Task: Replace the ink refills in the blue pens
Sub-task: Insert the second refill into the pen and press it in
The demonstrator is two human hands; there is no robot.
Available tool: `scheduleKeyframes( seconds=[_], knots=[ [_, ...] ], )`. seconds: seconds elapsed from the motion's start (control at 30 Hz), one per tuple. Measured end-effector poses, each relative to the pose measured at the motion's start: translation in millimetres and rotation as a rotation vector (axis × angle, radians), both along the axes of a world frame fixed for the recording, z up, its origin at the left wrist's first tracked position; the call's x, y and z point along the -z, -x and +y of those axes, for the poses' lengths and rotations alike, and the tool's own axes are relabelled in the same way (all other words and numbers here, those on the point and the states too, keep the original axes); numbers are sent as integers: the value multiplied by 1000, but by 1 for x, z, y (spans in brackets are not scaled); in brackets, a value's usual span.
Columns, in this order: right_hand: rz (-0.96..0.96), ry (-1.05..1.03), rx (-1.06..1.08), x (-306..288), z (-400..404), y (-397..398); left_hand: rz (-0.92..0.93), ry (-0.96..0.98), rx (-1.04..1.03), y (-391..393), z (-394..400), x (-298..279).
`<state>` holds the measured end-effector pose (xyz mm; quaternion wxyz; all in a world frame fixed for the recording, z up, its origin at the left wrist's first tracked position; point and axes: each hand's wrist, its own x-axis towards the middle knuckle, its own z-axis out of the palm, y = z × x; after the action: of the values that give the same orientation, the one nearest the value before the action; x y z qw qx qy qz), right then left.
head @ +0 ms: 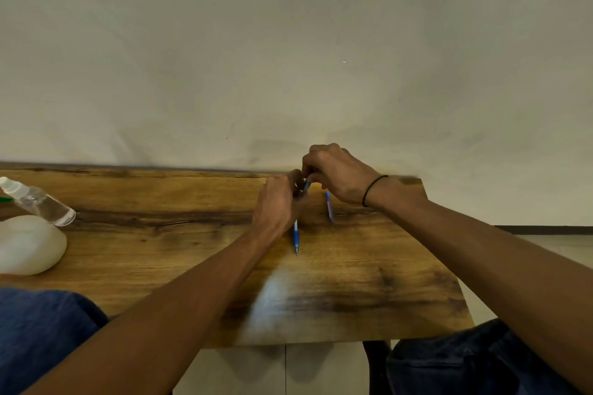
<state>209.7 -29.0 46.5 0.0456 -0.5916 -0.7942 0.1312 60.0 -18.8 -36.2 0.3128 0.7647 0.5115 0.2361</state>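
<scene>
Both hands meet over the far part of the wooden table (pixel 160 253). My left hand (pixel 278 202) and my right hand (pixel 337 174) pinch one blue pen (pixel 307 186) between them; only a short blue piece shows between the fingers. A second blue pen (pixel 296 237) with a white upper barrel lies on the table just below my left hand, tip toward me. A third blue pen (pixel 329 206) lies under my right hand, partly blurred.
A clear plastic bottle (pixel 41 202) lies on its side at the table's left end, with a white rounded object (pixel 27 244) in front of it. A plain wall stands right behind the table. My knees in blue trousers show below the near edge.
</scene>
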Motion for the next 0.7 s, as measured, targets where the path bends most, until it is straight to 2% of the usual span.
scheduleKeyframes(
  seconds=[0.1,0.27,0.5,0.7],
  knots=[
    [52,15,48,0,2,2,17,6,21,2,1,-5],
    [334,47,174,-10,3,-5,28,-47,46,6,7,-34],
    [622,-116,272,-46,-2,-3,104,-87,106,18,26,-110],
    [1080,-114,375,-88,-8,9,196,-100,176,36,39,-175]
  ],
)
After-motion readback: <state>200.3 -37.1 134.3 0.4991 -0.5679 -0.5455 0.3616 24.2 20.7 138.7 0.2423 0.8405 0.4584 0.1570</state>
